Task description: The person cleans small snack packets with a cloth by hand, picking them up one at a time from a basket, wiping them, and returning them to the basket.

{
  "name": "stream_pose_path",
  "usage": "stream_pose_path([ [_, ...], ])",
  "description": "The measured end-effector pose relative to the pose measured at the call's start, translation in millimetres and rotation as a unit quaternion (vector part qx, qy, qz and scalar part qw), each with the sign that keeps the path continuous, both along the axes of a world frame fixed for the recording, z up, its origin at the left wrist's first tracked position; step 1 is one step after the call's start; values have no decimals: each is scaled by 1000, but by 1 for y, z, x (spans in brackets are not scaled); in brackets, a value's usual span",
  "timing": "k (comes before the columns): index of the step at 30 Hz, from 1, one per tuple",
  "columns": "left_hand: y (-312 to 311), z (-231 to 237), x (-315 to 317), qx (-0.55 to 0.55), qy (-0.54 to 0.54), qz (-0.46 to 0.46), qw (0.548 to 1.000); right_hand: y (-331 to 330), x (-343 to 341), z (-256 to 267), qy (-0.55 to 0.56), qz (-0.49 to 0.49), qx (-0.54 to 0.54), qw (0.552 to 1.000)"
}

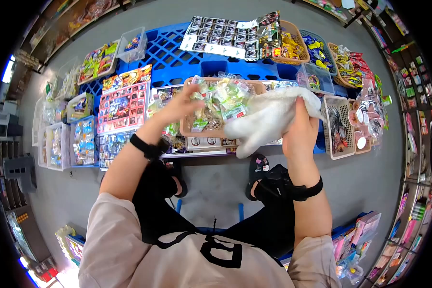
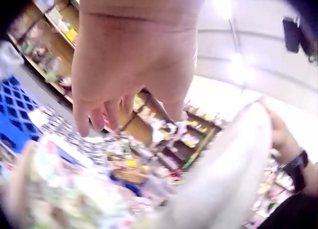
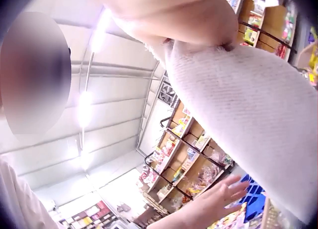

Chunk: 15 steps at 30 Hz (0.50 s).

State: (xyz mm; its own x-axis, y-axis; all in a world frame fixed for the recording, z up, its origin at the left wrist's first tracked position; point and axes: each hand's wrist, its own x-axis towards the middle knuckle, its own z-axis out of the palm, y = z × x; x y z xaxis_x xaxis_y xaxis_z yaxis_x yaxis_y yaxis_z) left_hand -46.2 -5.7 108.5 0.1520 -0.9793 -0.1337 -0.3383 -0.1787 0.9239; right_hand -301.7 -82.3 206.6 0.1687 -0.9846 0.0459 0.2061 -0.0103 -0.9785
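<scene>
My right hand [image 1: 300,127] grips a white knitted glove [image 1: 269,115] by its cuff end, thumb uppermost. The glove hangs leftward, its limp fingers pointing toward me, and it overlaps the right side of a tan basket [image 1: 218,134]. In the right wrist view the ribbed glove [image 3: 243,105] stretches down from the hand's grip. My left hand [image 1: 182,103] is bare and holds nothing; it hovers by the basket's left side. In the left wrist view the left hand's fingers [image 2: 113,114] are spread and relaxed. Clear-wrapped packets with green and white contents [image 1: 225,98] fill the basket.
A blue slatted platform [image 1: 165,45] bears printed card sheets [image 1: 125,103], a foil packet sheet [image 1: 230,36] and clear bins [image 1: 57,144] at left. More baskets [image 1: 338,127] stand at right. Shelves [image 1: 413,96] line the room's sides. My feet are below the platform's near edge.
</scene>
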Motion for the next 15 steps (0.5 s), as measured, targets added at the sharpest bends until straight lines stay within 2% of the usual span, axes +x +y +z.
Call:
stream_pose_path([
  [1, -2, 3, -18, -35, 43, -86, 995, -1, 3, 4, -87, 1, 94, 992],
  [2, 3, 16, -35, -72, 12, -166, 983, -1, 5, 12, -148, 25, 137, 979],
  [3, 5, 27, -48, -72, 10, -169, 983, -3, 5, 15, -150, 23, 136, 979],
  [5, 8, 44, -69, -11, 153, -215, 965, -5, 3, 20, -220, 86, 187, 954],
  [7, 7, 54, -75, -8, 151, -192, 970, -7, 1, 22, -217, 81, 198, 953],
  [9, 8, 66, -72, 70, 104, -149, 981, -11, -3, 23, -215, 75, 205, 952],
  [10, 11, 75, -71, -16, 68, -153, 986, -15, -8, 22, -191, 64, 189, 961],
  [11, 11, 82, -67, -18, 67, -155, 985, -18, -12, 20, -167, 52, 173, 969],
  [13, 11, 94, -58, -201, -50, -178, 962, -25, -17, 13, -158, 39, 130, 978],
  [15, 12, 115, -55, -207, -72, -155, 963, -29, -20, 11, -146, 26, 86, 985],
])
